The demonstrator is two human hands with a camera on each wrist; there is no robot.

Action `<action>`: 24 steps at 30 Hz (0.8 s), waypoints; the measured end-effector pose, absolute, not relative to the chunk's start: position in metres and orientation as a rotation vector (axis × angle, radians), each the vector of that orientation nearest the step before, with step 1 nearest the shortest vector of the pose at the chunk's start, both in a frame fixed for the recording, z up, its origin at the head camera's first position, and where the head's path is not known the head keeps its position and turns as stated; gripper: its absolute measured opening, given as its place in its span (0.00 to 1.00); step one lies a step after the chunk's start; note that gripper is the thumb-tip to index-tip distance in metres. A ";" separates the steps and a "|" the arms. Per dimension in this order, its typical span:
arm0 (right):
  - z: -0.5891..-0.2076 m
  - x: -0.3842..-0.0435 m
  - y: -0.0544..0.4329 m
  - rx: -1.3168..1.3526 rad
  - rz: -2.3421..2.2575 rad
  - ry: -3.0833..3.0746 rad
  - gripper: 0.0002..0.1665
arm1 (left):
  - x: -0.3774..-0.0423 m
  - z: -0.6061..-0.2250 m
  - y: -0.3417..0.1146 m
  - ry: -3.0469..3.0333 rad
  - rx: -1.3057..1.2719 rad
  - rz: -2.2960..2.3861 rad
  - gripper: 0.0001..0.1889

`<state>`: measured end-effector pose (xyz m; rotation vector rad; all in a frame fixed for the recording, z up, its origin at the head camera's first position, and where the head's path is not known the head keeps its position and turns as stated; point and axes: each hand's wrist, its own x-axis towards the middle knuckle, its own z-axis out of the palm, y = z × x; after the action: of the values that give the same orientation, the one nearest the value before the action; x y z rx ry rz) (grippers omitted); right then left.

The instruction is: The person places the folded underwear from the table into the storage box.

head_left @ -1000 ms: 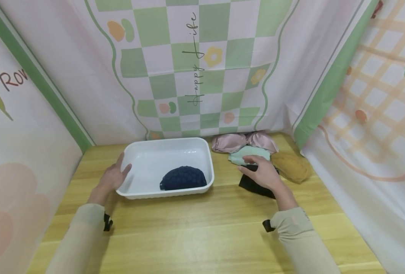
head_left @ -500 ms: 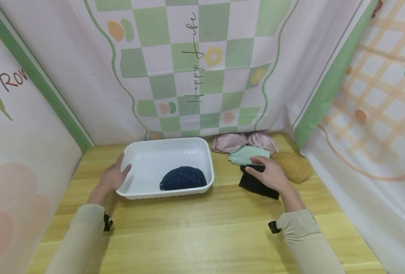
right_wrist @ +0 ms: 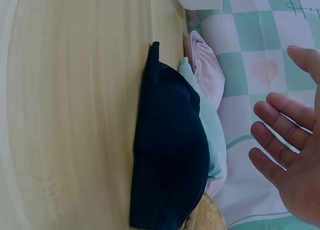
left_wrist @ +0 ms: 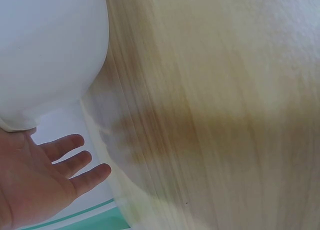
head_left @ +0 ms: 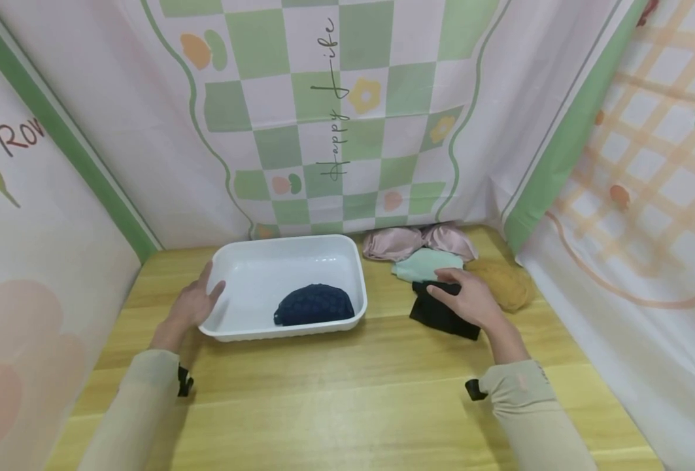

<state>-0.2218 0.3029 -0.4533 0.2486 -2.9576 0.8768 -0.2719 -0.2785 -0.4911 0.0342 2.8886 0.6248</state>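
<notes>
My left hand (head_left: 193,305) rests at the left rim of a white rectangular tray (head_left: 247,333), thumb over the inside and the other fingers outside. In the left wrist view the outer fingers (left_wrist: 90,181) spread loosely away from the tray's wall, and the thumb is hidden. A folded navy bra (head_left: 314,305) lies in the tray's front right part. My right hand (head_left: 471,299) hovers over a folded black bra (head_left: 438,317) on the table, holding nothing. The right wrist view has its fingers (right_wrist: 282,125) extended and apart from the black bra.
Behind the black bra lie a mint-green folded piece (head_left: 426,264) and a pink satin bra (head_left: 397,243). A mustard folded piece (head_left: 503,284) sits to the right. Printed curtains (head_left: 353,131) enclose the wooden table (head_left: 323,405) at the back and sides.
My right hand has shifted slightly right over the black bra, baring more of it. The left hand, tray and folded pieces have stayed in place.
</notes>
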 end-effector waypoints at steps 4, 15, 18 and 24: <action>-0.454 -0.222 0.305 0.243 0.871 -2.955 0.41 | -0.272 -0.492 -0.280 2.889 0.031 0.633 0.42; -0.461 -0.218 0.316 0.221 0.867 -2.960 0.42 | -0.273 -0.493 -0.280 2.912 0.052 0.637 0.42; -0.464 -0.218 0.321 0.219 0.847 -2.967 0.41 | -0.273 -0.494 -0.280 2.920 0.055 0.638 0.42; -0.471 -0.217 0.329 0.209 0.804 -2.977 0.42 | -0.275 -0.496 -0.280 2.906 0.047 0.642 0.42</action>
<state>-0.2167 0.3290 -0.4709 0.2091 -2.9770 0.8037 -0.2746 -0.2798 -0.4956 0.0471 2.9064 0.6424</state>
